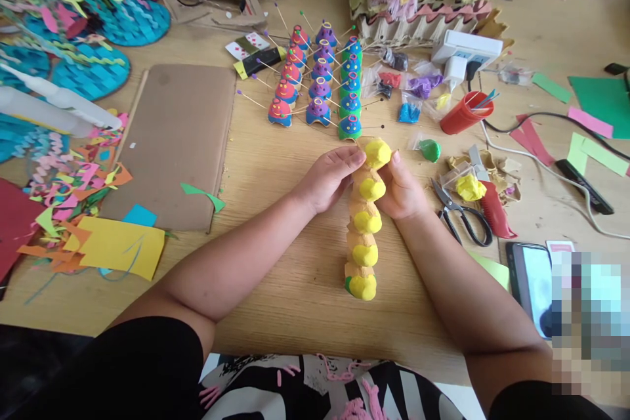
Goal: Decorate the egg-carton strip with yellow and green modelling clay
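A strip cut from an egg carton (361, 236) runs toward me, its several bumps capped with yellow clay. A bit of green shows on the bump nearest me. My left hand (332, 174) grips the far end from the left, thumb against the top yellow bump. From the right, my right hand (404, 187) pinches the same end, its fingers partly hidden behind the strip. Just beyond stand finished-looking caterpillar strips: a red and blue one (280, 111), a purple one (318, 111) and a green and blue one (350, 126), with pin antennae.
Scissors (462, 213), a lump of yellow clay (471, 188), green clay (430, 149) and a red cup (466, 111) lie to the right. Stacked egg trays (423, 26) and a power strip (466, 46) stand behind. A cardboard sheet (177, 138) and paper scraps (83, 190) are at left.
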`<state>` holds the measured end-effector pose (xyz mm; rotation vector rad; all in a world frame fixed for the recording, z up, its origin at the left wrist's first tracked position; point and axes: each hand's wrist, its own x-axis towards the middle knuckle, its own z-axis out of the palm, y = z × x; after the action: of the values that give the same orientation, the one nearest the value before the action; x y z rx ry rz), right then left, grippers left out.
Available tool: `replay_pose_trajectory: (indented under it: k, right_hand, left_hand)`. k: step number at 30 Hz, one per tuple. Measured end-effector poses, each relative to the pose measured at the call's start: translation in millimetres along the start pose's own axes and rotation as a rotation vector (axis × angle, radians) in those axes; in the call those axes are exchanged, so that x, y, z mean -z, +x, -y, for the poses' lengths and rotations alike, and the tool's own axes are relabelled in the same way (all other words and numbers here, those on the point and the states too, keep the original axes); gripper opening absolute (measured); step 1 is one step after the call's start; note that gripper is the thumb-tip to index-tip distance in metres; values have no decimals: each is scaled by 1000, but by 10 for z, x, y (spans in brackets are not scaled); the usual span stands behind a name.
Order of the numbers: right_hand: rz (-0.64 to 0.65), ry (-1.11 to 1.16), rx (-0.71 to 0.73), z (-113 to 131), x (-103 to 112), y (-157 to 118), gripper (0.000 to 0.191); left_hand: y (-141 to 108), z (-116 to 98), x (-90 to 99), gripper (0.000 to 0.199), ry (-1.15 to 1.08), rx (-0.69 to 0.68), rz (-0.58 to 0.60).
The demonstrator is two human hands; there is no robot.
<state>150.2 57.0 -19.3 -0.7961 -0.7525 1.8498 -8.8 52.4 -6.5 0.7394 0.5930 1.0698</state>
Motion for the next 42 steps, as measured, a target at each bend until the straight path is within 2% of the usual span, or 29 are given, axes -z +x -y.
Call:
replay_pose_trajectory:
  k: [10, 16, 19, 24, 29, 34, 38, 40, 42]
  right_hand:
    - [9, -51, 47, -17, -38, 24, 53]
    - [6, -94, 52, -15, -14, 21, 53]
    - [-1, -119, 60, -27, -25, 26, 52]
    - [-105, -162, 232, -49, -29, 67, 47]
    - [-120, -244, 366, 8, 9, 60, 31]
    - [-174, -338, 451, 56, 30, 35, 41]
    - [-190, -346, 454, 80, 24, 52, 48]
    - [-209, -333, 452, 89, 0, 59, 45]
    - [-275, -322, 474, 92, -36, 59, 34]
  left_hand:
    - [-7, 32, 2, 47, -46, 13, -96]
    - [6, 22, 14, 48, -96, 32, -48]
    - [22, 29, 22, 50, -83, 51, -72]
    - [24, 36, -6, 47, -128, 34, -81]
    - [-5, 11, -55, 40, -126, -54, -237]
    - [-23, -11, -78, 39, -26, -88, -327]
    - [-21, -14, -95, 46, 39, -83, -393]
    - [-20, -11, -98, 48, 52, -83, -400]
    - [-20, -5, -97, 47, 58, -84, -397]
